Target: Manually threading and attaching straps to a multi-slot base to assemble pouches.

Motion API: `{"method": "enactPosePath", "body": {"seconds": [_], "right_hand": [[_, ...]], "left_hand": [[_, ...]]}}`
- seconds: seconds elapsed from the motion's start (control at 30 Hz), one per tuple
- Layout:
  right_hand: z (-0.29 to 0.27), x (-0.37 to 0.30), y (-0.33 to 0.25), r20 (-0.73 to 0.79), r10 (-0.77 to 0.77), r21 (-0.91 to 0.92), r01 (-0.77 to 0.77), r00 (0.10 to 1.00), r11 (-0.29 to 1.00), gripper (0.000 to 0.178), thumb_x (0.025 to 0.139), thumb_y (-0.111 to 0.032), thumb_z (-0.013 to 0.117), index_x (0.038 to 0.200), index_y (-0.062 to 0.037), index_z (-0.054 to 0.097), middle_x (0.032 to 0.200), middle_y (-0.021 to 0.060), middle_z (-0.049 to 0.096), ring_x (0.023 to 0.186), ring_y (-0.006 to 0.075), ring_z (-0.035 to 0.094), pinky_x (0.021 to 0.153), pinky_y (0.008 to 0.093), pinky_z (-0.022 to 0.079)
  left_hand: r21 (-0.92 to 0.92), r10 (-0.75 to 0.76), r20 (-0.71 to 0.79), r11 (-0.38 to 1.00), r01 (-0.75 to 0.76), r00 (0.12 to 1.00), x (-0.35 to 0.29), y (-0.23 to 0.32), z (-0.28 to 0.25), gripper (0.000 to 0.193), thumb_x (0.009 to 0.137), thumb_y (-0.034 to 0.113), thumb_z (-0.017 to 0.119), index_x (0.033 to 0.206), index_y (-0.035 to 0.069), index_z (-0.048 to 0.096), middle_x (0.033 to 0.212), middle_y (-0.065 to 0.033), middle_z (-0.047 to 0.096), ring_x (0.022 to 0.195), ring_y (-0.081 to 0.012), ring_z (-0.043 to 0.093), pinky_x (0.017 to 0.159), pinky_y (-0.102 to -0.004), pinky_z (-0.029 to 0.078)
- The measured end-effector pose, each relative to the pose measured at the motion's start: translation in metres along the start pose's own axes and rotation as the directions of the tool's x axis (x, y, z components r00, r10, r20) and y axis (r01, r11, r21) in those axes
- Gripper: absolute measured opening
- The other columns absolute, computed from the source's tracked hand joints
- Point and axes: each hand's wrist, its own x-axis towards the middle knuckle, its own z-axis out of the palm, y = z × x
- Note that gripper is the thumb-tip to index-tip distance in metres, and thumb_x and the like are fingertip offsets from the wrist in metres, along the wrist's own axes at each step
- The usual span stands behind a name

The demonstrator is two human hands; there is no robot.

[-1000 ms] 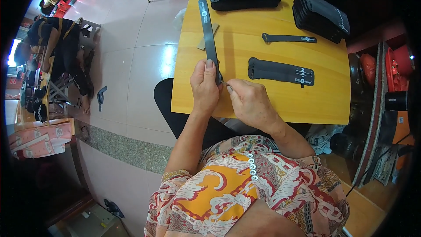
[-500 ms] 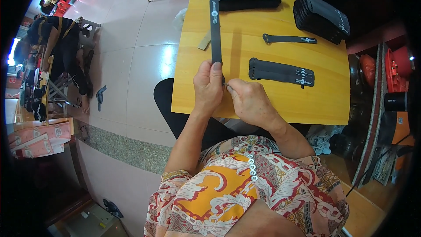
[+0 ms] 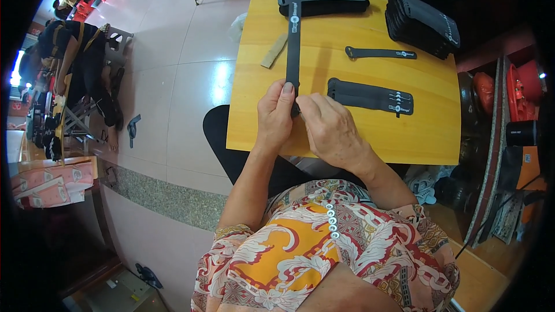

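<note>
Left hand (image 3: 274, 117) grips strap (image 3: 293, 46) near open table edge (image 3: 297, 144).

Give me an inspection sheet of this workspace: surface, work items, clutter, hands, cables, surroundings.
Surface: yellow table, wood-grained.
Work items: long strap in hand; short strap, wider dark piece on the table; dark pile, dark stack toward the far side.
Clutter: tan strip, left of the long strap.
Hands: left hand grips the long strap; right hand at its near end, grip unclear.
Cables: thin dark line at right, possibly a cord.
Surroundings: another person at left; tiled floor; red items at right.
</note>
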Motion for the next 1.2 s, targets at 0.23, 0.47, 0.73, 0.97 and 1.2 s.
{"method": "enactPosePath", "body": {"seconds": [0.23,0.47,0.73,0.97,1.2], "right_hand": [[0.001,-0.002,-0.007,-0.065,0.104,0.286,-0.081,0.992,0.955,0.019,0.076,0.006,0.052,0.095,0.0036,0.053,0.08,0.0191,0.056,0.073,0.0353,0.058,0.063,0.0369,0.047],[-0.009,-0.001,-0.016,0.161,0.39,0.622,-0.4,0.907,0.673,0.013,0.08,-0.002,0.052,0.088,0.0055,0.057,0.076,0.0191,0.06,0.07,0.0268,0.061,0.063,0.0325,0.047],[-0.001,0.01,-0.005,0.416,0.29,0.689,-0.507,0.862,0.518,0.013,0.079,0.001,0.048,0.084,0.0054,0.059,0.072,0.0052,0.058,0.068,0.0088,0.053,0.06,0.024,0.044],[0.01,0.017,-0.005,0.478,0.228,0.797,-0.528,0.848,0.292,0.013,0.078,0.003,0.047,0.083,0.0068,0.059,0.072,0.006,0.059,0.071,0.0118,0.058,0.065,0.0252,0.048],[0.016,0.018,-0.01,0.528,0.241,0.79,-0.575,0.815,0.214,0.012,0.08,0.0,0.049,0.084,0.0042,0.059,0.078,0.0044,0.06,0.073,0.0084,0.056,0.065,0.0239,0.048]], "left_hand": [[0.027,0.098,-0.095,0.995,-0.096,0.991,-0.012,0.003,0.0,0.024,0.094,0.018,0.046,0.107,-0.002,0.049,0.084,0.0012,0.049,0.073,-0.0051,0.045,0.064,-0.0185,0.038],[0.237,0.284,0.109,0.923,-0.303,0.953,-0.048,0.017,-0.018,0.036,0.078,0.001,0.065,0.11,-0.004,0.047,0.096,-0.0069,0.052,0.082,-0.0111,0.053,0.071,-0.0227,0.045],[0.582,0.483,0.238,0.624,-0.522,0.843,-0.053,0.022,-0.029,0.047,0.072,-0.005,0.066,0.115,-0.007,0.047,0.086,-0.0158,0.06,0.069,-0.0195,0.062,0.059,-0.0276,0.05],[0.728,0.535,0.245,0.448,-0.518,0.808,-0.06,0.028,-0.024,0.055,0.074,-0.009,0.057,0.126,-0.008,0.039,0.085,-0.0163,0.06,0.069,-0.0203,0.063,0.062,-0.0296,0.053],[0.452,0.335,-0.11,0.855,-0.253,0.936,-0.063,0.017,-0.017,0.036,0.083,-0.008,0.046,0.119,-0.008,0.042,0.087,-0.009,0.062,0.076,-0.0111,0.061,0.067,-0.0229,0.05]]}}
